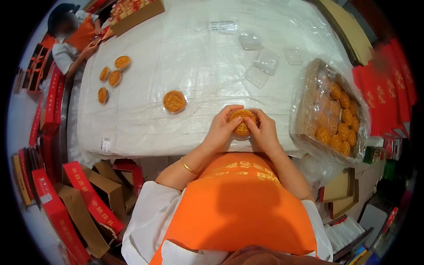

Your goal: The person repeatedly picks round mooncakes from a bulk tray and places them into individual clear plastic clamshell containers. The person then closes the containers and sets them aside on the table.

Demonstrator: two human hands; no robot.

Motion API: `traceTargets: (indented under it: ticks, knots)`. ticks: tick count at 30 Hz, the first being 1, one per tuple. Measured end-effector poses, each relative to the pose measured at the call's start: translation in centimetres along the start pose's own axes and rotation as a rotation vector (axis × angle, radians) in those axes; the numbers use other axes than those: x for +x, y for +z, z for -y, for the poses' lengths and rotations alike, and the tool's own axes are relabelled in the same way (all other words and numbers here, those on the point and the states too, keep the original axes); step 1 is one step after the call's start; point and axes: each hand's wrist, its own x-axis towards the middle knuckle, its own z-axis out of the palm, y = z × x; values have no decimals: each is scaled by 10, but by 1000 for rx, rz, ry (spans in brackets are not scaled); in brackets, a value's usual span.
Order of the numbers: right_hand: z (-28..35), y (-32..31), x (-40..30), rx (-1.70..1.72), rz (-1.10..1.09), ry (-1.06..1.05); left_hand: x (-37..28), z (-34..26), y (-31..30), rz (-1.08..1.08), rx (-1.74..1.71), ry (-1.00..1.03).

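Both my left hand [227, 124] and my right hand [265, 127] grip one round, golden-brown mooncake [242, 123] near the table's front edge. My thumbs press on its patterned top, and my fingers wrap its sides. Clear plastic shows along its lower rim. To the left, another mooncake [174, 101] lies flat in a clear plastic tray. Several more mooncakes [115, 78] sit farther left, some tilted on edge. On the right, a cardboard box [306, 99] lined with clear plastic film holds many mooncakes [343, 131].
White sheeting [145, 126] covers the table. Clear plastic trays [266, 62] lie beyond my hands. A co-worker [76, 39] stands at the far left corner beside a carton of small packets [137, 16]. Red bags [381, 89] flank the right side; cardboard boxes [102, 185] crowd the floor at left.
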Motion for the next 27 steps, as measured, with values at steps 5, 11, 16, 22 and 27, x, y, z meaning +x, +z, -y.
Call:
traceTargets:
  ticks: [5, 11, 16, 22, 27]
  knots:
    - [26, 37, 14, -6, 116, -40, -23, -18, -31, -176, 371, 149]
    - [62, 43, 34, 62, 251, -70, -30, -51, -69, -476, 410, 320]
    - [43, 38, 28, 17, 259, -54, -6, -61, -144, -792, 670, 425]
    - [11, 21, 11, -6, 208, 18, 2, -43, -165, -966, 1000, 243]
    - [-9, 7, -2, 42, 126, 52, 8, -51, -143, -946, 1296, 400]
